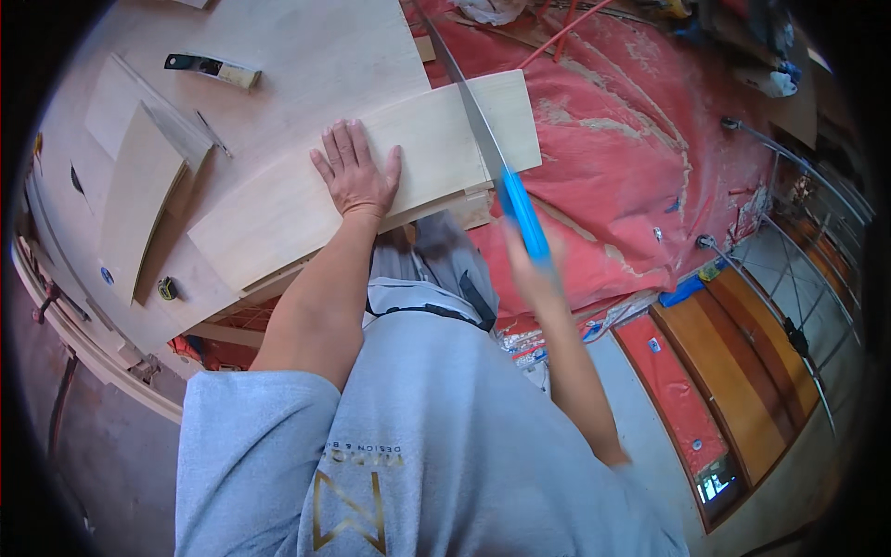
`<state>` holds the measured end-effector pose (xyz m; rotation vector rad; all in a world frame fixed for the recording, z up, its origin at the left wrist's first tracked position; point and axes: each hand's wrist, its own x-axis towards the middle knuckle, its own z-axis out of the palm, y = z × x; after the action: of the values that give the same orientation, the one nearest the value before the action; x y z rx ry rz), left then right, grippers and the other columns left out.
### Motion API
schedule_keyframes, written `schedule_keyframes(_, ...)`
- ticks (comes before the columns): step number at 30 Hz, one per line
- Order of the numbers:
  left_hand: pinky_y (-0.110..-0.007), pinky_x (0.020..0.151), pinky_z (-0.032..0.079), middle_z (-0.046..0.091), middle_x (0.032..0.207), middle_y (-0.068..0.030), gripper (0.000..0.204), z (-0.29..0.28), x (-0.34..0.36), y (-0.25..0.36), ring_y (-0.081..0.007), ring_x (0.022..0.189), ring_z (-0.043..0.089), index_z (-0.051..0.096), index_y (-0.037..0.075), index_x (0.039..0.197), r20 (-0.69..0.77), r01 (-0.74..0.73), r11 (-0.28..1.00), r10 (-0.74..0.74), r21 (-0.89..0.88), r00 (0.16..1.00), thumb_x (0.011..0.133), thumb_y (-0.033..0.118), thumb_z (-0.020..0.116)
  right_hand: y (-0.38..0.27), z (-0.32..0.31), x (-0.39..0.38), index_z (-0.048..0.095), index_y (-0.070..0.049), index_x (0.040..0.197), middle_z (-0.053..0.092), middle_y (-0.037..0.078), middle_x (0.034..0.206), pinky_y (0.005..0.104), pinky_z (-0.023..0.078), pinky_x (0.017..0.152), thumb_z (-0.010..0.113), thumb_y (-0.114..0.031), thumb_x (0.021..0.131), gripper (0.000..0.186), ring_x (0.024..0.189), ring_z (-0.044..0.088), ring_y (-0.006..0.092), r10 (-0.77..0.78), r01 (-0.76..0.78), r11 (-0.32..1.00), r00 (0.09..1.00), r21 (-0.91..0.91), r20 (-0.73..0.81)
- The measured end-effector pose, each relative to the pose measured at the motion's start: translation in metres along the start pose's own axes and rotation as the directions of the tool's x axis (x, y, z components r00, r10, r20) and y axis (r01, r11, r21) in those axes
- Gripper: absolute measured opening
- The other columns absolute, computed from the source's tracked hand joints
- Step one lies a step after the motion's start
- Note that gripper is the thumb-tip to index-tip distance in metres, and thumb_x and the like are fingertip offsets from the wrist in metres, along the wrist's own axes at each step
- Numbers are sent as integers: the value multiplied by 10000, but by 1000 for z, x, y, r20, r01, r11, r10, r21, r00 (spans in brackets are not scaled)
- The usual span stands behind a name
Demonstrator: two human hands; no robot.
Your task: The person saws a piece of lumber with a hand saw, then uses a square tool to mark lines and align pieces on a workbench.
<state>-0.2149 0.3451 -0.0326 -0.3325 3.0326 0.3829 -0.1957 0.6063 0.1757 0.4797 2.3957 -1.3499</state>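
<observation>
A long, pale plywood strip [278, 209] with a curved edge lies on the work table, its right end reaching out past the table edge. My left hand [360, 174] presses flat on it, fingers spread. In my right hand [534, 269], blurred by motion, is the blue handle of a hand saw [478, 121]. The saw's blade crosses the strip near its right end and points up and away; how deep it has cut cannot be seen.
On the pale table [306, 56] lie a paintbrush [213, 71], a pencil-like stick [213, 133], more curved plywood pieces [139, 200] and a small tape measure [167, 288]. Red sheeting [603, 167] covers the floor to the right. Metal scaffold tubes [798, 158] and wooden panels [742, 353] stand farther right.
</observation>
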Motion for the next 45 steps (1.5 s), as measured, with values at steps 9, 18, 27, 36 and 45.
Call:
schedule_keyframes(9,-652,1345,15,239,1809,-175,996,5,4,-1,-389,1698,130,255,78,1737,-20,-10,1000,10,10,1000,1007,673,578,-40,-37,-50,634,-5,810,563,66,652,379,415,553,770,-173,1016,299,583,505,132,95,-95,995,995,15,30)
schedule_keyframes(18,-648,1348,12,236,1812,-172,986,-2,1,-6,-390,1697,129,263,86,1738,-4,9,1000,-9,-19,1000,1007,668,577,-45,-66,-102,691,17,908,612,95,662,356,467,571,761,-64,974,126,596,571,141,68,-66,990,998,-125,6)
schedule_keyframes(27,-643,1351,10,226,1816,-171,989,4,8,6,-377,1701,124,258,91,1742,41,5,1000,-5,7,999,1011,686,560,-26,-11,-14,613,-28,780,524,-46,686,340,394,575,754,-179,1011,310,660,471,62,50,-48,998,998,47,-47)
schedule_keyframes(36,-648,1349,1,212,1820,-172,998,5,1,-1,-378,1702,116,229,86,1749,-2,-14,1000,14,12,1000,1019,689,545,-83,-108,-168,730,18,934,638,105,667,349,466,555,771,-85,984,122,558,605,155,127,-124,958,992,-258,-6)
schedule_keyframes(45,-626,1351,2,237,1812,-172,984,8,8,12,-371,1702,120,243,87,1747,-3,-46,998,46,-40,999,1030,701,521,-28,23,72,641,10,792,578,151,620,453,454,582,740,-183,977,285,557,565,268,55,-57,998,997,-29,-62)
